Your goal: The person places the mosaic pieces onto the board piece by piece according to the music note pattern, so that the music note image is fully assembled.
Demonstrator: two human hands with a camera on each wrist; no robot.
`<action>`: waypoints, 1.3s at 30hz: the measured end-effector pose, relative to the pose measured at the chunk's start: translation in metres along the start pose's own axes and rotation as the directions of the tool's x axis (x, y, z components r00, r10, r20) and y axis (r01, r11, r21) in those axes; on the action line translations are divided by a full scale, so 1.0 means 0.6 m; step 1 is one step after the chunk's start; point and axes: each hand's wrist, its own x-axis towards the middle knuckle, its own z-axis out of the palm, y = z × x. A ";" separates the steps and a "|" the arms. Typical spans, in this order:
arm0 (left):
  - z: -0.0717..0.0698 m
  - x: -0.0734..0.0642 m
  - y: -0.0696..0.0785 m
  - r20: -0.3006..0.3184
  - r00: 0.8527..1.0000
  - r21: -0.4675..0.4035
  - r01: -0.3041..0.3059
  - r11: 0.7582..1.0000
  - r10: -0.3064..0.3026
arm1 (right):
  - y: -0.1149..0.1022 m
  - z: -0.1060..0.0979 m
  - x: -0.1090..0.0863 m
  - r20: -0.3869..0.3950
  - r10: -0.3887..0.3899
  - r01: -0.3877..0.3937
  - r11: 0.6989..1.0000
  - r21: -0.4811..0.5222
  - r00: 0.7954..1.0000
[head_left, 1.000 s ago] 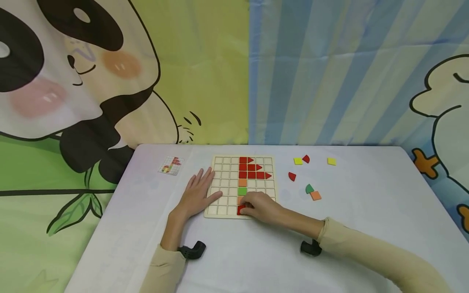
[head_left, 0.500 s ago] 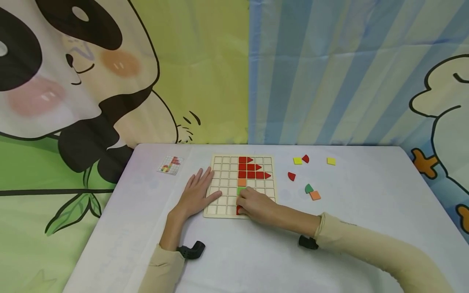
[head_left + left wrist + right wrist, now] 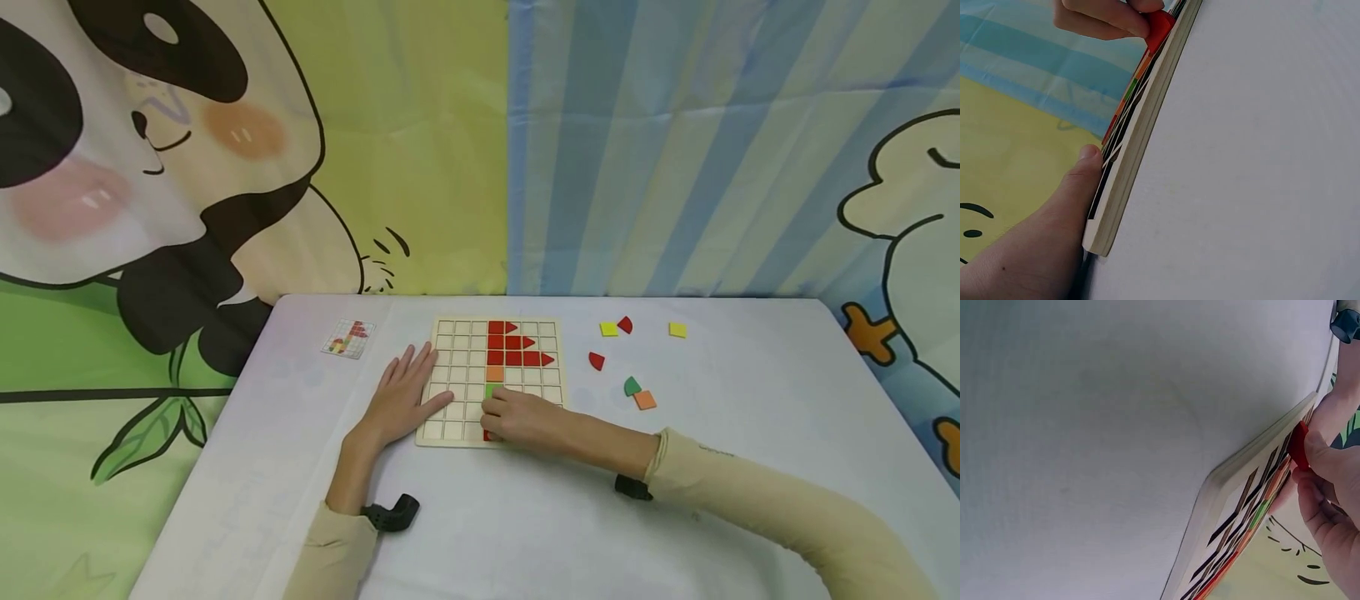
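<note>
between right-hand fingers (image 3: 1317, 519), a red piece (image 3: 1297, 446)

Right fingers (image 3: 496, 407) shifted slightly left over board (image 3: 455, 430).

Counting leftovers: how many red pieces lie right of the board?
2: a red wedge beside a yellow square; another red wedge nearer the board. The right forearm might hide more.
</note>
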 end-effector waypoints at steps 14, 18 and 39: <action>0.001 0.003 -0.001 -0.001 1.000 0.015 0.010 1.000 -0.010 | 0.004 0.003 0.002 0.035 -0.009 0.008 1.000 0.024 0.999; 0.003 0.006 0.001 -0.006 1.000 0.011 0.001 1.000 -0.001 | -0.001 0.003 0.001 0.078 0.022 -0.025 0.999 0.043 0.997; 0.008 0.000 -0.003 -0.023 1.000 -0.004 -0.011 1.000 0.011 | 0.161 -0.071 -0.249 0.289 0.585 -0.632 0.769 0.098 0.758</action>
